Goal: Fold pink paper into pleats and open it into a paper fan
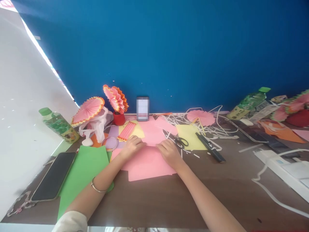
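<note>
A sheet of pink paper point(149, 162) lies before me on the dark table. At the left end of its far edge is my left hand point(133, 145), fingers curled in on the paper. My right hand point(167, 149) is closed on the same edge a short way to the right. The fingertips are partly hidden, so how tightly they grip is hard to see. More pink paper point(153, 129) lies just beyond. A pleated pink strip with orange edges point(127, 131) rests beyond my left hand. Black scissors point(181, 141) sit beside my right hand.
Green paper point(84, 170) and a phone point(54, 175) lie at left, near a green-capped bottle point(59, 125). Folded paper fans point(116, 98) stand at the back by a small upright screen point(143, 109). White strips, yellow paper point(190, 137), a black cutter-like tool point(210, 148) and a power strip point(285, 170) occupy the right.
</note>
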Motion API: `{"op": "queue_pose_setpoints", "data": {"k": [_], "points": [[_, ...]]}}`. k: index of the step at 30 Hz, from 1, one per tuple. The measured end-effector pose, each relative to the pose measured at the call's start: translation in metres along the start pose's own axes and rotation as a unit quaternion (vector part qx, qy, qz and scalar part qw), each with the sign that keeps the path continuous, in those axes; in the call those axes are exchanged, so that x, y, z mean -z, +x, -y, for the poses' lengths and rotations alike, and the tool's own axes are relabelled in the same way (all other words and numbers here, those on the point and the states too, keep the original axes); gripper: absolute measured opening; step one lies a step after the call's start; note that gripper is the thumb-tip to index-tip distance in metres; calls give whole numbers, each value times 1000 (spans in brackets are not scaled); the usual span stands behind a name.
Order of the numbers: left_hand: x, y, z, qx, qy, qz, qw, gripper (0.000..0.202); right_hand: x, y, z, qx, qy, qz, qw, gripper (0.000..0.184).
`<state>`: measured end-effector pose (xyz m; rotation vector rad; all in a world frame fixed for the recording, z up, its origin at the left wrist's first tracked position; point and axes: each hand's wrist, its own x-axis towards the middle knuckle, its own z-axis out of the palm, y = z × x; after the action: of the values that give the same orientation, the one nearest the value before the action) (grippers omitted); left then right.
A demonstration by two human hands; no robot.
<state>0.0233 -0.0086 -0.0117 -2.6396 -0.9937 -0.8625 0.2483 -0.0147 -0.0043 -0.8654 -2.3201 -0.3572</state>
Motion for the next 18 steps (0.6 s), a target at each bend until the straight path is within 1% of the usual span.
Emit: {"op": "queue_pose_setpoints", "data": {"k": [5,10,14,18], "points": [[-2,-5,8,17,13,19,1000,23,2,-2,-7,-1,-4,16,1000,27],[1,-6,12,-3,29,34,999,24,6,-6,-14,4,-1,17,1000,27],[3,-5,13,-31,66,94,993,23,3,-8,-16,22,-19,62,998,28],[4,-3,12,-30,83,154,984,22,-3,-10,-17,27,-11,119,992,29]]}}
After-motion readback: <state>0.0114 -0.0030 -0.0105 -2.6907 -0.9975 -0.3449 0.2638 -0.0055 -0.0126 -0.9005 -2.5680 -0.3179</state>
